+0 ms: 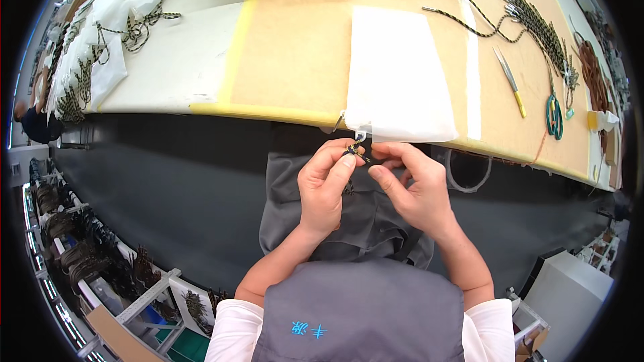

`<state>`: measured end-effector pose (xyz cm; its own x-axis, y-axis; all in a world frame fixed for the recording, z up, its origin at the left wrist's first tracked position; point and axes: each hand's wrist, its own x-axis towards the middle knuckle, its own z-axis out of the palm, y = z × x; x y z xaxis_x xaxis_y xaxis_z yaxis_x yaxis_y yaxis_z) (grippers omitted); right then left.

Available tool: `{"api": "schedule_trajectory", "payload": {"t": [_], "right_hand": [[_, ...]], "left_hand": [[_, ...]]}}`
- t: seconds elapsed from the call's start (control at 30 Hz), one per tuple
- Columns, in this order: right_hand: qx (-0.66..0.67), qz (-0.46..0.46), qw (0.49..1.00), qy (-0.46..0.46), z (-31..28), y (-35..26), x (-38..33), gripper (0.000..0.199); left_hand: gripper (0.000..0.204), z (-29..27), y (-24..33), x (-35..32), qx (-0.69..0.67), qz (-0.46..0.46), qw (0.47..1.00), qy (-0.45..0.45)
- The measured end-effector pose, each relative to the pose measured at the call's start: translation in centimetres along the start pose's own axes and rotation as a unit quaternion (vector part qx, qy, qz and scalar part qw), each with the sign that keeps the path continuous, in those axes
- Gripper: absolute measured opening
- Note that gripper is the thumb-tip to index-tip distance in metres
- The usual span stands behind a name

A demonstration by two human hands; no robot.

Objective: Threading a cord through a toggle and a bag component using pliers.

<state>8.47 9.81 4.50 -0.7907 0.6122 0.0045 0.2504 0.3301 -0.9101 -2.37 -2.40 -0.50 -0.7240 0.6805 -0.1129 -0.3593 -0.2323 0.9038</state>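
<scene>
At the table's near edge, my left hand [323, 184] pinches a knotted black-and-yellow cord [353, 152] between thumb and fingers. The top of the knot reaches a small white piece [361, 135] at the table edge; how they are joined is too small to tell. A short cord end sticks out to the right of the knot. Close beside that end is my right hand [419, 191], its thumb and index finger apart with nothing visible between them. Part of the cord hangs below the left thumb, mostly hidden by the hand.
A white sheet [399, 74] lies on the table [295, 53] just beyond my hands. On the right are tweezers [511, 84], green-handled scissors [553, 117], a bundle of patterned cords [537, 23] and brown cords [592, 67]. More cords and plastic bags [134, 0] cover the left.
</scene>
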Motion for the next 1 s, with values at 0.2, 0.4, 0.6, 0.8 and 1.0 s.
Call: {"api": "schedule_trajectory", "payload": {"t": [0.2,0.4,0.6,0.8,1.0], "right_hand": [[0.083,0.036,0.996,-0.004,1.8,1.7,-0.3,0.018],[-0.106,-0.194,0.974,0.04,0.8,0.1,0.3,0.011],[-0.204,-0.252,0.946,-0.006,-0.4,-2.0,3.0,0.008],[-0.155,-0.171,0.973,-0.026,-0.3,-2.4,3.1,0.008],[-0.149,-0.152,0.977,-0.022,-0.5,-2.3,2.5,0.009]], "left_hand": [[0.011,-0.1,0.0,0.0,-0.013,0.0,1.0,-0.001],[0.005,-0.3,0.3,0.8,0.418,0.296,0.859,0.01],[0.011,-0.6,0.4,1.2,0.519,0.392,0.759,-0.003],[0.026,-1.6,0.9,0.5,0.02,-0.034,0.996,-0.079],[0.031,-2.7,0.9,1.1,-0.174,-0.201,0.955,-0.13]]}}
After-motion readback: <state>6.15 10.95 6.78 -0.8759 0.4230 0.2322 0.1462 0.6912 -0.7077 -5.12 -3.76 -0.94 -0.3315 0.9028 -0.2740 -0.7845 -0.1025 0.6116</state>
